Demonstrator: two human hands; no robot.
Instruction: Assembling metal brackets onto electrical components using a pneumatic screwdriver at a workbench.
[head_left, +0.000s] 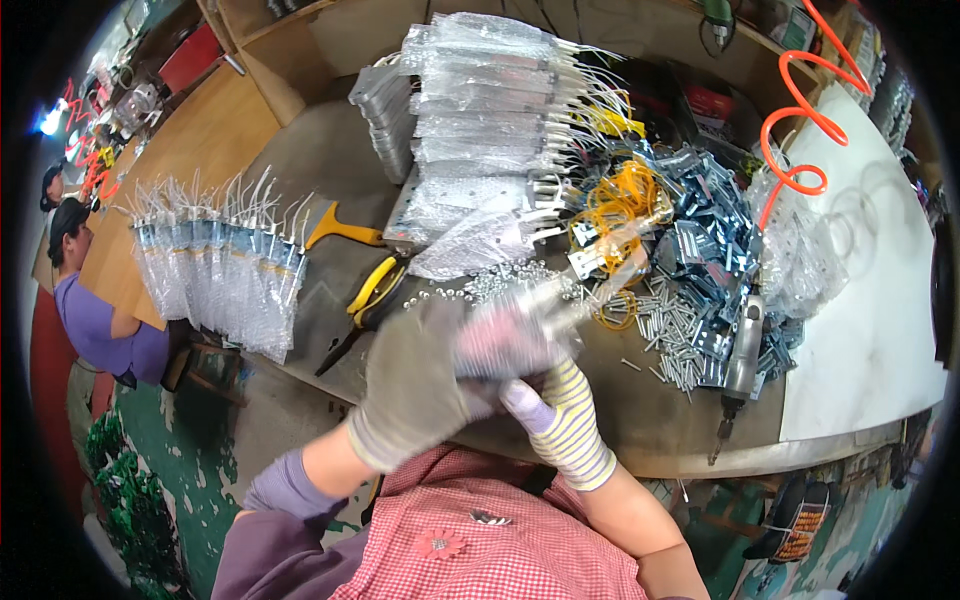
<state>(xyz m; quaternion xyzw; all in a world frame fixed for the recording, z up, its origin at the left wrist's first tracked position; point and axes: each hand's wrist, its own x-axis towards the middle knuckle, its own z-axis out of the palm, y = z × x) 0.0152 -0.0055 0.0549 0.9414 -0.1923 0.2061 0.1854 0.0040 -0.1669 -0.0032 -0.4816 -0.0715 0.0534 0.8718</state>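
Both my hands, in work gloves, meet above the front of the workbench. My left hand (410,385), in a grey-beige glove, is smeared by motion and closed at the left side of a plastic-wrapped part (510,335). From the right, my right hand (568,425), in a yellow-and-white striped glove with a lilac thumb tip, grips the same part from below. The part is blurred, pinkish in the middle, with pale ends pointing up and right. Just beyond it lie small shiny nuts (510,280). Yellow-handled pliers (375,290) rest left of my left hand.
Wrapped parts with white wires are stacked (485,110) at the back; more stand in a row (220,270) at left. Blue-grey metal brackets (705,220), yellow bands (625,195) and screws (665,325) are heaped right, near an air screwdriver (745,350) and red coiled hose (790,115). A co-worker (110,310) sits far left.
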